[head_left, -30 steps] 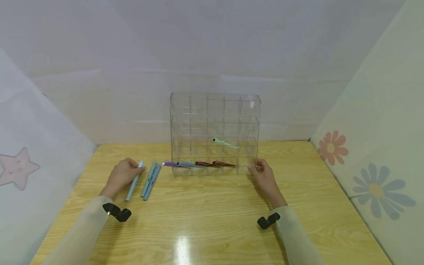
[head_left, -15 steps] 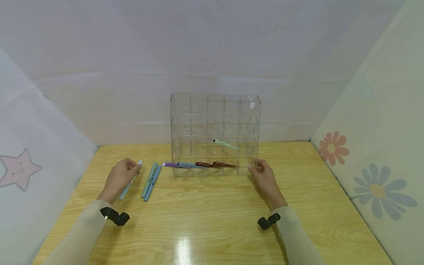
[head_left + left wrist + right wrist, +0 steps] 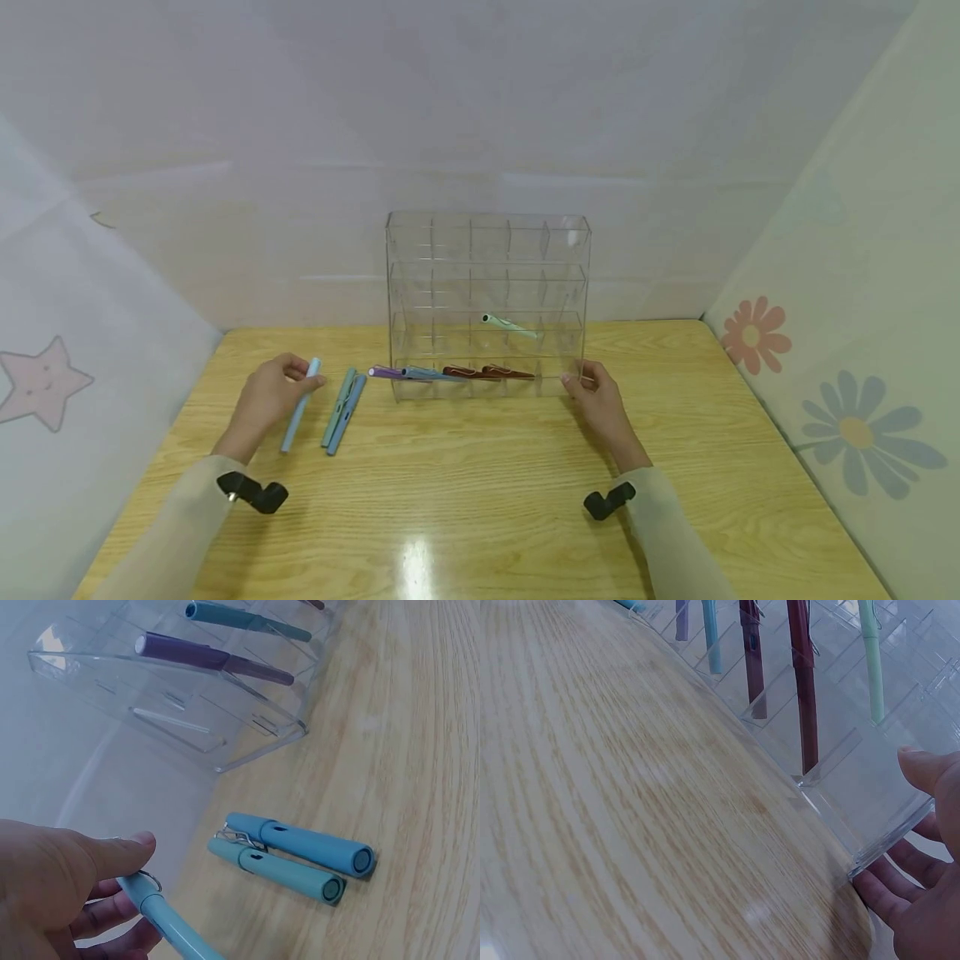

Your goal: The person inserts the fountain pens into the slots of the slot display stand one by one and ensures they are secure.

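Observation:
My left hand (image 3: pixel 262 400) pinches a light blue pen (image 3: pixel 174 926) near its capped end between thumb and fingers. The pen slants down toward the tabletop; whether its lower end touches the wood cannot be told. Just right of it lie a green-teal pen (image 3: pixel 337 408) and a blue pen (image 3: pixel 347 417), side by side. A clear acrylic pen rack (image 3: pixel 487 292) stands at the back. My right hand (image 3: pixel 600 404) grips its lower right side, thumb in front and fingers behind. The rack's bottom row bears a purple pen (image 3: pixel 385 372), a blue pen (image 3: pixel 427 373) and two dark red pens (image 3: pixel 510 372).
A pale green pen (image 3: pixel 510 325) sits higher in the rack, one row up. Under everything is a wooden table (image 3: pixel 480 500), with a whitish sheet (image 3: pixel 480 108) behind it. Side panels carry a star (image 3: pixel 47 382) and flowers (image 3: pixel 753 336).
My left hand has shifted slightly left with the light blue pen. The pen has turned and tilted in the fingers, then swung partly back. My right hand and the rack have stayed put.

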Demonstrator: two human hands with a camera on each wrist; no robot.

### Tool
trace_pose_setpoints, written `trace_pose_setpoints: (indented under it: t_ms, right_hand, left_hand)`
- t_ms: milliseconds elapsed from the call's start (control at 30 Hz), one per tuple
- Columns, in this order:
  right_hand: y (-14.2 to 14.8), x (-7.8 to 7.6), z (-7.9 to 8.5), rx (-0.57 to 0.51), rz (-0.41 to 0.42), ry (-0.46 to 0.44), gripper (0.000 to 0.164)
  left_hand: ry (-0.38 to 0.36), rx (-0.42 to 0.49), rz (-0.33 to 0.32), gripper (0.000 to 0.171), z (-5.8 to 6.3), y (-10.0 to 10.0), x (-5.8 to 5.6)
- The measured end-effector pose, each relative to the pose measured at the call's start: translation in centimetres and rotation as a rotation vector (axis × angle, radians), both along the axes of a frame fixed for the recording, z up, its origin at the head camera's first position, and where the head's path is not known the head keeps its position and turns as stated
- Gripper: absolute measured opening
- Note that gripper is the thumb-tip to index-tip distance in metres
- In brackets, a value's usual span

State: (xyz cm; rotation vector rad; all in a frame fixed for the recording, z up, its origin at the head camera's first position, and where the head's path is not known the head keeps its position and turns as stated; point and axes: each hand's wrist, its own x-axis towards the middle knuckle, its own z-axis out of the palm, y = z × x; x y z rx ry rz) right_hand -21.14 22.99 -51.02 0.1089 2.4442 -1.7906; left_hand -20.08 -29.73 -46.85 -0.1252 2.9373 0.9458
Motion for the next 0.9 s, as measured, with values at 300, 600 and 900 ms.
trace_pose_setpoints:
  t_ms: [300,600,900]
  right_hand:
    - [0.4,-0.3,-1.4,0.030,-0.001,0.049,0.064]
    - [0.4,-0.4,-1.6,0.034,-0.001,0.045,0.064]
    - [0.5,-0.4,-1.5,0.028,0.010,0.056,0.065]
  left_hand:
    - [0.082,0.000,0.005,0.062,1.9,0.5,0.7]
    - [0.151,0.011,0.029,0.054,4.6,1.0,1.4]
    - [0.257,0.067,0.036,0.049,8.6,1.9,2.8]
